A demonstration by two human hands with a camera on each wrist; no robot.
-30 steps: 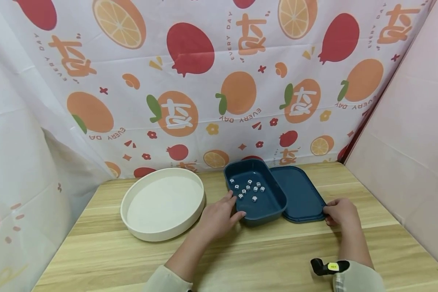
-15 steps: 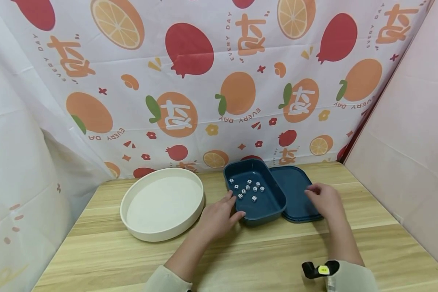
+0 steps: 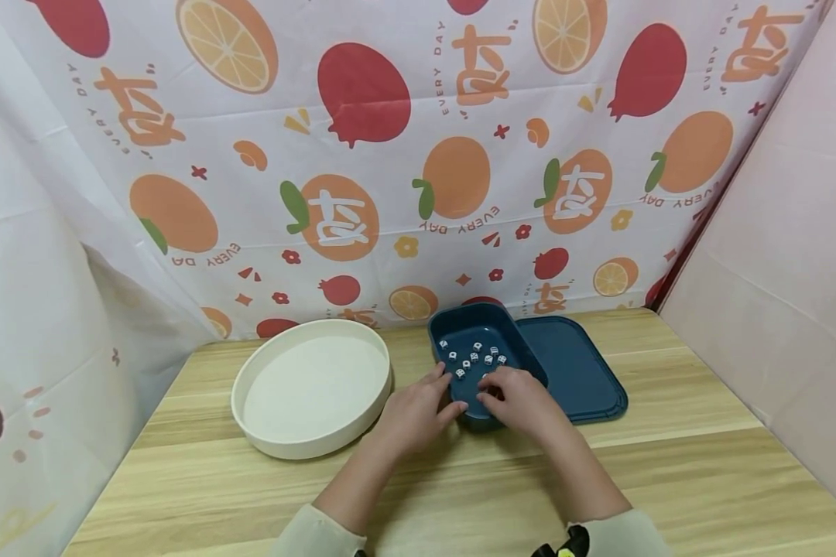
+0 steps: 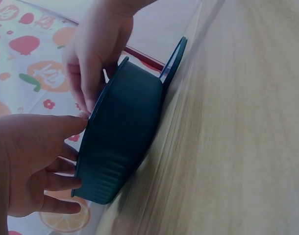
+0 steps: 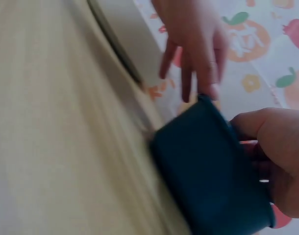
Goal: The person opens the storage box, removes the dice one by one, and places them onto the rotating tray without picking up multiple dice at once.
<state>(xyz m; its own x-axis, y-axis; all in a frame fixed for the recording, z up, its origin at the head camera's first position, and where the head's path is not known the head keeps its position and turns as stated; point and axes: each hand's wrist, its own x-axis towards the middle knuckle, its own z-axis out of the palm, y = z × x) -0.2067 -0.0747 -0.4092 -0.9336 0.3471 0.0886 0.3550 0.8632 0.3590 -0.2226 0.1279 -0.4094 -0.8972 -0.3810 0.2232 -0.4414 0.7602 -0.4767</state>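
Observation:
A dark blue rectangular box (image 3: 484, 331) stands on the table with several small white dice (image 3: 474, 357) scattered on its floor. My left hand (image 3: 414, 415) rests on the box's near left side, its thumb at the rim and its fingers extended along the side. Over the near right rim reaches my right hand (image 3: 525, 402), fingers bent down into the box. Its thumb and forefinger are slightly apart, close to a partly hidden die. In both wrist views the box wall (image 4: 122, 117) hides the right fingertips and the dice.
To the left sits a large cream round tray (image 3: 313, 379). A dark blue lid (image 3: 588, 371) lies on the wooden table (image 3: 676, 456) against the box's right side. A fruit-print cloth (image 3: 383, 186) hangs behind the table.
My right hand has let go of the lid's near right corner and moved left, over the lid and into the box. The left hand has stayed at the box.

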